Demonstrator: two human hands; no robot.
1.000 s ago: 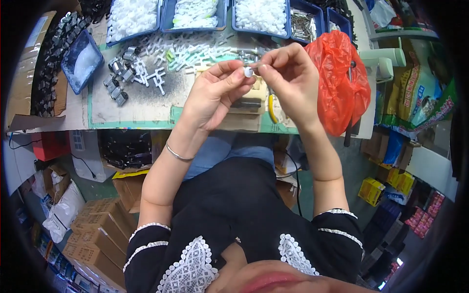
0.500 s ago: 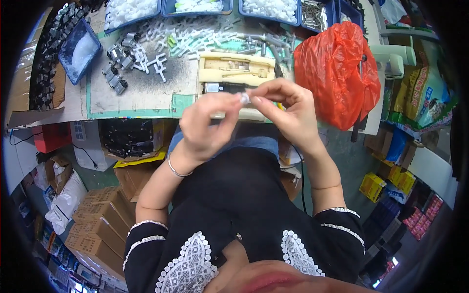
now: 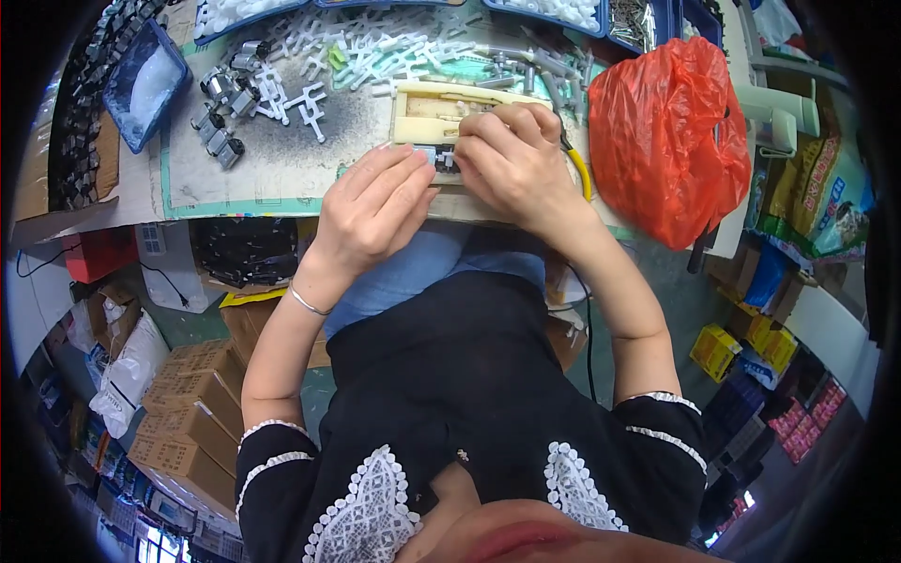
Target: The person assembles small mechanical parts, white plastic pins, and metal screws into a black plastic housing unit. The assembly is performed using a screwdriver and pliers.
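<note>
At the table's near edge, a cream-coloured moulded holder point(image 3: 427, 127) lies in front of me, with a shallow hollow in its upper part. A small silvery motor point(image 3: 427, 152) sits along its near side, joined to a dark part and a small white piece point(image 3: 445, 161). My left hand point(image 3: 371, 206) is closed, fingers pressed together and reaching over the motor's left end. Curled over the right end is my right hand point(image 3: 521, 169), also closed, its fingertips down at the dark part. What its fingertips pinch is hidden.
A red plastic bag point(image 3: 666, 141) bulges at the right, beside a yellow-handled tool point(image 3: 578, 174). White branched plastic pieces point(image 3: 310, 113) and several small motors point(image 3: 221, 141) lie to the left. Blue bins point(image 3: 145, 89) of parts stand at the left and along the back.
Both hands have come down from above the holder to its near side. The small white piece they pinched now appears to be at the motor. The view has shifted slightly.
</note>
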